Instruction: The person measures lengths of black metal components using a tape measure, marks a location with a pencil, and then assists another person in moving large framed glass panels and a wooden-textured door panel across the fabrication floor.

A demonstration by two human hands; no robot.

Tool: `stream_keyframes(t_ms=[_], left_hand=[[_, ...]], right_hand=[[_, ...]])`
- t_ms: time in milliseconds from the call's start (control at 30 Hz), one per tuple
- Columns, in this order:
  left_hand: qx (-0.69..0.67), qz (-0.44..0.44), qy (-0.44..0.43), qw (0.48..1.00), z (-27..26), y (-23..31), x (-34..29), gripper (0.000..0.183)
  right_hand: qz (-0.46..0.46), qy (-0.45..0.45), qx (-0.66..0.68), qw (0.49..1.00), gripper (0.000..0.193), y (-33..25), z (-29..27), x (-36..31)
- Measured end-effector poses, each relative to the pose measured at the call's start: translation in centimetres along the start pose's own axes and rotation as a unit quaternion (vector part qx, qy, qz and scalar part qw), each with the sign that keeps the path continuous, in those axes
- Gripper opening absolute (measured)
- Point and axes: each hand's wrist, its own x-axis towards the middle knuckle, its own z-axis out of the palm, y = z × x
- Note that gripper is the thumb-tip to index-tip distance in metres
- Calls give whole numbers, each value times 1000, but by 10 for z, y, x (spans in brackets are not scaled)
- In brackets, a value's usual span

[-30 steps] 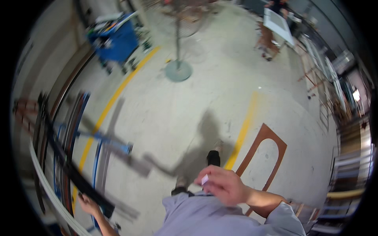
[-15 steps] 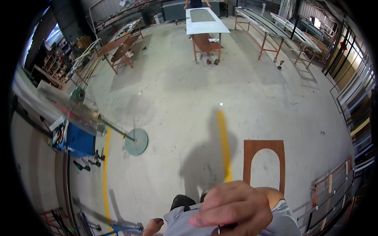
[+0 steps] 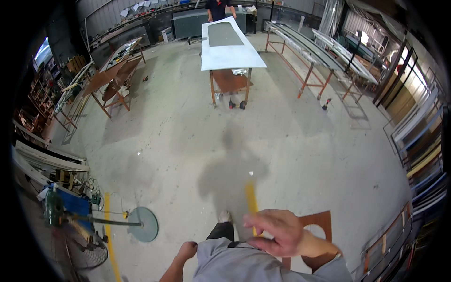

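My right hand [image 3: 279, 231] is raised in front of my body, its fingers bent and apart, with nothing visible between them. Below and behind it a brown board [image 3: 321, 221] with an arched cut-out lies on the floor, partly covered by my hand and forearm. My left hand [image 3: 188, 250] hangs low at my left side, fingers curled in, and no object shows in it. Farther ahead a white panel [image 3: 232, 59] with a grey arched area rests on a trestle table. Another person [image 3: 219, 10] stands at its far end, hands near the panel.
At left are a pedestal fan's round base [image 3: 143, 224] and a blue tool cart [image 3: 75, 203]. A brown-topped bench [image 3: 105, 80] stands far left; a long rack [image 3: 300, 47] stands far right. A cordless drill [image 3: 325, 104] is on the floor. Frames lean along the right wall.
I have moved forward: the white panel looks nearer, and the brown board and fan have slid toward me. My right hand has shifted away from the camera, fingers less closed.
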Motion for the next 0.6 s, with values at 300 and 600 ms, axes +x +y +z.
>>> stream_keyframes(t_ms=[300, 600], left_hand=[[-61, 192, 49, 978, -236, 250, 285, 30], [-284, -30, 70, 956, -307, 315, 497, 28]], right_hand=[[456, 127, 213, 855, 26, 271, -19, 27], [492, 158, 221, 827, 23, 570, -122, 199]])
